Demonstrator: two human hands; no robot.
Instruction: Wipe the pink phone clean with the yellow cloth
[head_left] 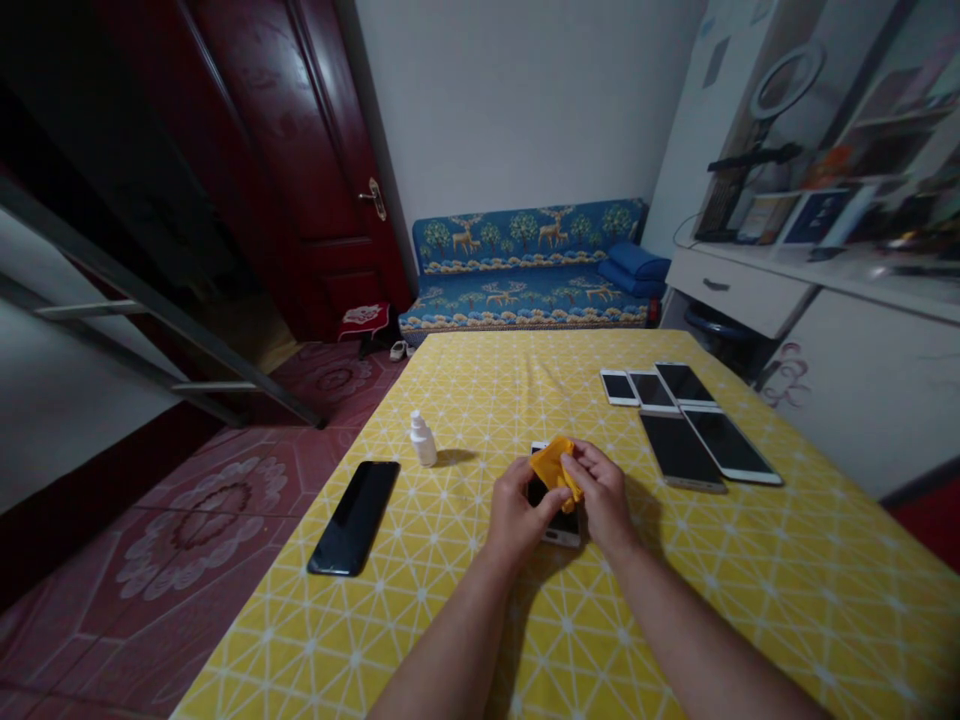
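A smartphone with a light frame (pixel 564 538) lies on the table in front of me, largely covered by my hands and an orange cloth (pixel 553 460). My right hand (pixel 606 495) is closed around the bunched cloth, thumb on top, just above the phone's screen. At the phone's left side, my left hand (pixel 516 508) is curled, its thumb pressing the lower part of the cloth and its fingertips by the cloth's left corner. Left of my hands stands a small white bottle (pixel 423 440). A black smartphone (pixel 355 518) rests near the table's left edge.
Several phones and tablets, among them a dark-screened one (pixel 681 450), lie grouped on the right of the yellow patterned tablecloth (pixel 480 370). Beyond the table is a blue sofa (pixel 517 290). A white cabinet (pixel 847 370) stands at right, a metal ladder (pixel 202 350) at left.
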